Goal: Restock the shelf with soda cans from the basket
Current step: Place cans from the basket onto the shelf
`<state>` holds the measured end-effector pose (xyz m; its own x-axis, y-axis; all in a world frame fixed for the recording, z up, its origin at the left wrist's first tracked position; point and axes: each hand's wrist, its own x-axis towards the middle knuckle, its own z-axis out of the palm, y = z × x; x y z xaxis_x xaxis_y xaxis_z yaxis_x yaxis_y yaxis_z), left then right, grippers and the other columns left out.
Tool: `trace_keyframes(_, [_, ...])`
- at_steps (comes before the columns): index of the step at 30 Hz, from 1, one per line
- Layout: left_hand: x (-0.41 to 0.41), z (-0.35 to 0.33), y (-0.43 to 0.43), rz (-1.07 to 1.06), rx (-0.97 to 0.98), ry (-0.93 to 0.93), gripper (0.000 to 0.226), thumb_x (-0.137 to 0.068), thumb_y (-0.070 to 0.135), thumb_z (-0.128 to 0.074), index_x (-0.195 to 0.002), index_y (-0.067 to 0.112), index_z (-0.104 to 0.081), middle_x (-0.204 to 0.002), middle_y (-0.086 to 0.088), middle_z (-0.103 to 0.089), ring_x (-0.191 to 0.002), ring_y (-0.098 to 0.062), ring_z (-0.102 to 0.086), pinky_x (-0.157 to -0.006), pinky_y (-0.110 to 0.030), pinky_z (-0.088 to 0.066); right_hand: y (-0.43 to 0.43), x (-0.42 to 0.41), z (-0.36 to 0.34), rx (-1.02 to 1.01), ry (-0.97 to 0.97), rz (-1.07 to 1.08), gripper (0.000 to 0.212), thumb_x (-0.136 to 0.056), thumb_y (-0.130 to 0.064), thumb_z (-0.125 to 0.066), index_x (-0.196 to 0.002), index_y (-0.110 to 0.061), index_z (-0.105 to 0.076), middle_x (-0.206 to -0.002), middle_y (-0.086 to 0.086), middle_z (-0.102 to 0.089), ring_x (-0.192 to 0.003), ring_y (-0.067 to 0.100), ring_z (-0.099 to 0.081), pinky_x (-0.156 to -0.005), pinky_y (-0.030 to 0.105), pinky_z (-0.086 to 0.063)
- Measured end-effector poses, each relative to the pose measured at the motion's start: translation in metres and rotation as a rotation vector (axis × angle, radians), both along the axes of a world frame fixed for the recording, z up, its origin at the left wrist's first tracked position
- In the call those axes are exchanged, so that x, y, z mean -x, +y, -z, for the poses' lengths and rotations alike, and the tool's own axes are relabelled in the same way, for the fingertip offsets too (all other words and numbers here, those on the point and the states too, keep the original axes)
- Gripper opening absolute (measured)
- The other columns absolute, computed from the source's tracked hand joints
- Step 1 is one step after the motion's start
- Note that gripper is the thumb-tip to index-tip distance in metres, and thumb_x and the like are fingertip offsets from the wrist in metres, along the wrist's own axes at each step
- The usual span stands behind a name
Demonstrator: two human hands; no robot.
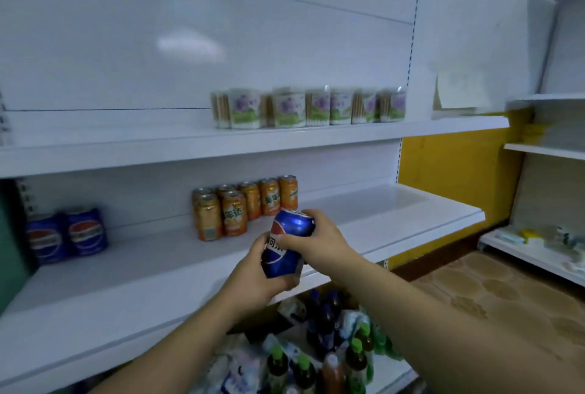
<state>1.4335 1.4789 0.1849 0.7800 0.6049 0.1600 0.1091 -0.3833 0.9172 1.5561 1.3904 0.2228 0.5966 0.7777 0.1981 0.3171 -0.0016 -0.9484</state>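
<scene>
Left hand [253, 279] and right hand [316, 241] grip a blue can [292, 226], half-hiding its label.

Glossy metal can [286, 241], smooth shelf [126, 270]

Both forearms extended forward; left hand [261, 281] grips blue can [280, 260] bottom, right hand [316, 241] grips its top.

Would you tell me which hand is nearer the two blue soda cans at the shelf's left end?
Left. The left hand, gripping the tilted blue can, is right of the pair; the right hand, gripping its top, is farther right.
</scene>
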Motion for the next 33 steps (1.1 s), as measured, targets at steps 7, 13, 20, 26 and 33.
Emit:
trace_keyframes(7, [0.043, 0.016, 0.082, -0.169, -0.439, 0.793, 0.075, -0.089, 0.065, -0.043, -0.149, 0.021, -0.029, -0.154, -0.003, -0.032, -0.137, -0.022, -0.037, -0.11, -0.038, -0.032, 0.041, 0.01, 0.011, 0.063, -0.1, -0.032, 0.066, -0.074, -0.014, -0.082, -0.123, -0.031, -0.041, -0.115, -0.006, -0.053, -0.111, 0.019, -0.055, -0.097, 0.037, -0.05])
trace_keyframes(13, [0.042, 0.047, 0.115, -0.217, -0.504, 0.947, 0.08, -0.086, 0.077, -0.022, -0.153, 0.036, -0.006, -0.162, 0.008, 0.002, -0.149, -0.018, 0.001, -0.117, -0.055, -0.001, 0.071, -0.009, 0.03, 0.092, -0.172, -0.025, 0.064, -0.074, -0.013, -0.081, -0.115, -0.036, -0.037, -0.109, -0.01, -0.052, -0.103, 0.015, -0.055, -0.096, 0.035, -0.049])
trace_keyframes(20, [0.036, 0.06, 0.125, -0.259, -0.529, 0.942, 0.082, -0.083, 0.08, -0.021, -0.152, 0.04, -0.002, -0.161, 0.013, 0.008, -0.148, -0.013, 0.006, -0.117, -0.053, 0.003, 0.117, -0.035, 0.051, 0.027, -0.075, -0.032, 0.061, -0.076, -0.014, -0.08, -0.118, -0.035, -0.042, -0.109, -0.013, -0.055, -0.104, 0.015, -0.055, -0.09, 0.033, -0.048])
trace_keyframes(26, [0.034, 0.062, 0.127, -0.27, -0.536, 0.938, 0.081, -0.084, 0.079, -0.023, -0.152, 0.04, -0.003, -0.161, 0.013, 0.006, -0.148, -0.013, 0.006, -0.117, -0.054, 0.004, 0.155, -0.024, 0.062, -0.009, -0.038, -0.104, 0.064, -0.08, -0.014, -0.077, -0.123, -0.039, -0.036, -0.115, -0.017, -0.05, -0.11, 0.009, -0.047, -0.098, 0.036, -0.044])
trace_keyframes(33, [0.038, 0.058, 0.125, -0.256, -0.548, 0.894, 0.08, -0.084, 0.078, -0.025, -0.152, 0.038, -0.009, -0.162, 0.011, 0.001, -0.148, -0.015, 0.002, -0.117, -0.054, 0.001, 0.158, 0.001, 0.063, -0.015, -0.083, -0.141, 0.071, -0.078, -0.013, -0.079, -0.131, -0.034, -0.037, -0.124, -0.016, -0.048, -0.115, 0.007, -0.045, -0.101, 0.038, -0.043])
